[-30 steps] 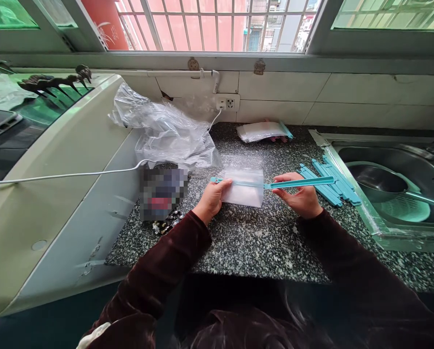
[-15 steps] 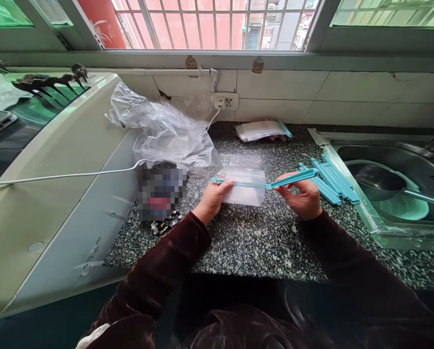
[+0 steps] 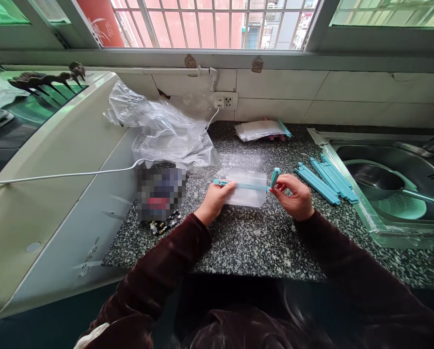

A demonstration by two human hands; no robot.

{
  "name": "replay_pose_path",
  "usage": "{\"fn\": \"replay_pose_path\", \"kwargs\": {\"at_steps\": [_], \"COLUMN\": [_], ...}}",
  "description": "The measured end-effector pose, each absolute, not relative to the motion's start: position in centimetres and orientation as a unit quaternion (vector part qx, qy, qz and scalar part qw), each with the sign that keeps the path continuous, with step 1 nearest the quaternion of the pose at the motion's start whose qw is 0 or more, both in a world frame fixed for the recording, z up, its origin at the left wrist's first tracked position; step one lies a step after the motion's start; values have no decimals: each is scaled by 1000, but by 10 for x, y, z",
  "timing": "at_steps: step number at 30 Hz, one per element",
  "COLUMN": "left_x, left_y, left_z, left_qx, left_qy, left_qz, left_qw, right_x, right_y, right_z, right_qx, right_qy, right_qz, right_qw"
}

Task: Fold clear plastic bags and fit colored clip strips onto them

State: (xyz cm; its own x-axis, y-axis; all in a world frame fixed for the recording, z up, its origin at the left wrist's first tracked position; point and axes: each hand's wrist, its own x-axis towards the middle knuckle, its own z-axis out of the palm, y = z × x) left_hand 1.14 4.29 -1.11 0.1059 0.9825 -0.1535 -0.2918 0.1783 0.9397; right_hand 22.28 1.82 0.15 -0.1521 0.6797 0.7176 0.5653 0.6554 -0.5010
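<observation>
My left hand is closed on the left edge of a translucent plastic bag, its thumb on top. A long light-blue bag sealing clip lies across the bag; one arm runs along it, and its left end sticks out past my left thumb. The clip's other arm stands raised at the hinge, just right of the bag. My right hand pinches this raised arm near the hinge between thumb and fingers. To the right of that hand several blue sealing clips lie in a loose pile on the counter.
A crumpled clear plastic bag and a blurred-out object lie at left. At the back is a packet of bags and clips. The sink holds a pan. A white cable crosses the left side.
The clip's free arm has swung from slanting out to the right to standing upright at the hinge. My right hand has moved slightly left, towards the bag.
</observation>
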Motion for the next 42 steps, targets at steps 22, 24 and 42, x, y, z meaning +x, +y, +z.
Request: {"fn": "replay_pose_path", "kwargs": {"at_steps": [22, 24, 42], "left_x": [10, 9, 5], "left_y": [45, 45, 47], "left_z": [-14, -14, -7], "left_qx": [426, 421, 426], "left_qy": [443, 442, 419], "left_qz": [446, 445, 424], "left_qw": [651, 656, 681], "right_x": [213, 212, 212], "right_y": [25, 25, 23], "right_z": [-11, -12, -13], "right_qx": [-408, -408, -425], "right_qy": [-812, -814, -820], "right_qz": [-30, -34, -93], "right_qw": [417, 412, 372]}}
